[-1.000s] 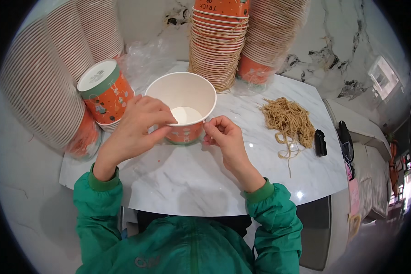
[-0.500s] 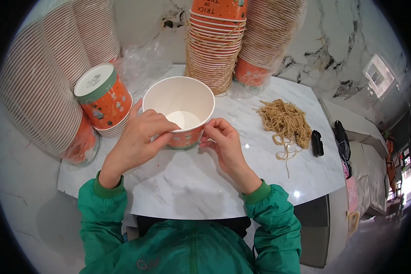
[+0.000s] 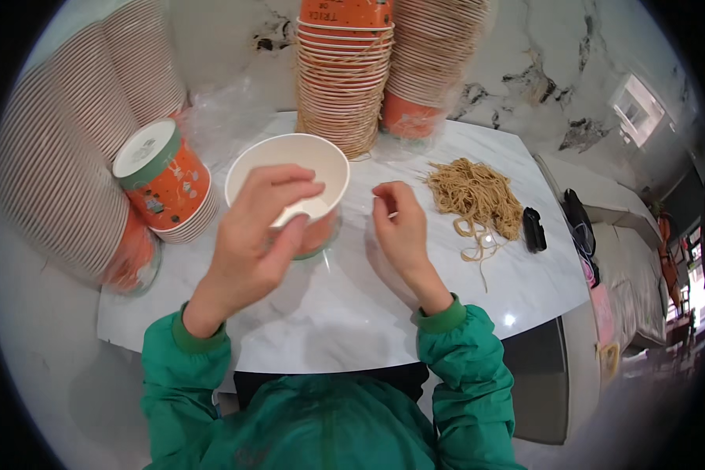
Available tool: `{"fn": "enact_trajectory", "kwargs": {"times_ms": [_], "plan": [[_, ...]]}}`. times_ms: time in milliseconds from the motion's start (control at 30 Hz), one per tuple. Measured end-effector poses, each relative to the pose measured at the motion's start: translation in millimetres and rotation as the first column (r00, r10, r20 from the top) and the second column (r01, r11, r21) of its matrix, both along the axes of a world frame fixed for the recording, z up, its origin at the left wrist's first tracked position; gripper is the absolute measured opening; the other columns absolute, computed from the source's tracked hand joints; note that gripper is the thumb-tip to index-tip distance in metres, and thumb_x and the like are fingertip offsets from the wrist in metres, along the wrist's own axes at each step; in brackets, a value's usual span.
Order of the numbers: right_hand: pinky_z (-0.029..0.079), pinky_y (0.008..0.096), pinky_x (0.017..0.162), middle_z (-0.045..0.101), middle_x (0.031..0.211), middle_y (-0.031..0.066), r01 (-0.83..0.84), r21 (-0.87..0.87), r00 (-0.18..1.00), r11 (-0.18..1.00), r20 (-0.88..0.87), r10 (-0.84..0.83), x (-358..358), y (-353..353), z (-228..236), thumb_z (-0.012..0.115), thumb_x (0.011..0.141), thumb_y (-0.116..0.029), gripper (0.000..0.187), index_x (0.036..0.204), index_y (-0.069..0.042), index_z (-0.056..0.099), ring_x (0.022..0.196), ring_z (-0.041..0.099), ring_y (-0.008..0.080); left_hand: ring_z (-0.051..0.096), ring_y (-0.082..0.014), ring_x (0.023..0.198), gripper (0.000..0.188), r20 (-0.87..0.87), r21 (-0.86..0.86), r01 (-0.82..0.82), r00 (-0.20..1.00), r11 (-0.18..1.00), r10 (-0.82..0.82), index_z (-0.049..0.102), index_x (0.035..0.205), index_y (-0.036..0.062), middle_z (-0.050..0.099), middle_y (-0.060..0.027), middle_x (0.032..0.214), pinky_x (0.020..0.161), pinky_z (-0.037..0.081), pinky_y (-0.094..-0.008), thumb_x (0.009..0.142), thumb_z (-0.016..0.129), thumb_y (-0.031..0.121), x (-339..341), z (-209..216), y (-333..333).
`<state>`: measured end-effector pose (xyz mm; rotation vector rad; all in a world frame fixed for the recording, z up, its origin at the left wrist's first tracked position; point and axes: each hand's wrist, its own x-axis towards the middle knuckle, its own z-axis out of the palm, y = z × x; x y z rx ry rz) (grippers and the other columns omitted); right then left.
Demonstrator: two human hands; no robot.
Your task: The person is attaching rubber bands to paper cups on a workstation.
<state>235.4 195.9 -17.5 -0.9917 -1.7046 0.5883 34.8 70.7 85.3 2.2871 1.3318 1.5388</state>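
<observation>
The left hand (image 3: pixel 251 243) was raised, its fingers bent and pointing right, its thumb spread well apart below them. The right hand (image 3: pixel 403 227) was loosely curled, index fingertip near the thumb's; whether they touched was unclear. Both wrists were bare above green sleeves, the left forearm (image 3: pixel 184 376) and right forearm (image 3: pixel 466 376) angled forward.

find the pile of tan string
In the head view, the pile of tan string lies on the right of the table, between the right hand and a small black object.
</observation>
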Motion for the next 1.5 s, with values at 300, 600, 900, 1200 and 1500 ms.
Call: {"fn": "enact_trajectory", "kwargs": {"times_ms": [300, 600, 900, 1200, 1500], "plan": [[0.049, 0.0277, 0.064, 0.067, 0.086, 0.0053, -0.090, -0.072, 0.985, 0.993, -0.156, 0.077, 13.7, 9.6, 5.9, 0.063, 0.095, -0.002, 0.009, 0.104, -0.001, 0.066, 0.072, 0.061, 0.0120, 0.054, -0.0346, 0.131, 0.058, -0.304, -0.005, -0.177, 0.938, 0.984, 0.167, 0.064, 0.117, 0.0002, 0.064, -0.0136, 0.126, 0.112, 0.041, -0.0411, 0.066, 0.044, -0.017, -87.5, -11.8, 4.3], [0.049, 0.0235, 0.060, 0.065, 0.088, 0.0023, -0.139, -0.153, 0.901, 0.978, -0.430, 0.061, 33.8, 3.1, 36.2, 0.060, 0.098, -0.003, 0.012, 0.108, 0.000, 0.065, 0.070, 0.060, 0.0083, 0.062, -0.0272, 0.106, 0.043, -0.470, -0.021, -0.167, 0.872, 0.986, 0.138, 0.068, 0.117, 0.0077, 0.067, -0.0061, 0.118, 0.092, 0.043, -0.0408, 0.076, 0.080, 0.008, -51.2, -24.5, -7.8], [0.046, 0.0221, 0.061, 0.063, 0.087, -0.0009, 0.124, -0.045, 0.941, 0.991, -0.311, -0.132, 180.9, -23.9, 57.8, 0.061, 0.102, -0.006, 0.009, 0.107, 0.000, 0.066, 0.070, 0.057, 0.0059, 0.058, -0.0318, 0.117, 0.047, -0.409, 0.035, -0.137, 0.902, 0.990, 0.139, 0.066, 0.121, 0.0058, 0.064, -0.0112, 0.121, 0.097, 0.043, -0.0433, 0.076, 0.077, 0.004, -46.2, -17.8, -7.2], [0.056, 0.0366, 0.066, 0.067, 0.101, 0.0059, -0.086, 0.402, 0.604, 0.912, 0.749, -0.273, 240.1, -66.7, 18.8, 0.074, 0.081, -0.003, 0.025, 0.104, -0.010, 0.070, 0.081, 0.065, 0.0259, 0.067, -0.0293, 0.096, 0.023, -0.288, 0.052, -0.110, 0.950, 0.993, 0.120, 0.072, 0.103, 0.0032, 0.069, -0.0086, 0.098, 0.077, 0.052, -0.0377, 0.080, 0.075, -0.001, -10.6, -34.6, 2.8], [0.056, 0.0315, 0.073, 0.061, 0.116, 0.0043, -0.514, 0.181, 0.230, 0.838, 0.971, -0.068, 218.9, -39.3, 29.9, 0.066, 0.085, -0.010, 0.017, 0.101, -0.008, 0.062, 0.097, 0.060, 0.0207, 0.068, -0.0236, 0.096, 0.031, -0.050, 0.197, -0.245, 0.964, 0.949, 0.259, 0.069, 0.114, -0.0006, 0.066, -0.0147, 0.116, 0.069, 0.056, -0.0291, 0.085, 0.067, -0.011, 23.3, -26.7, -21.1]]}}
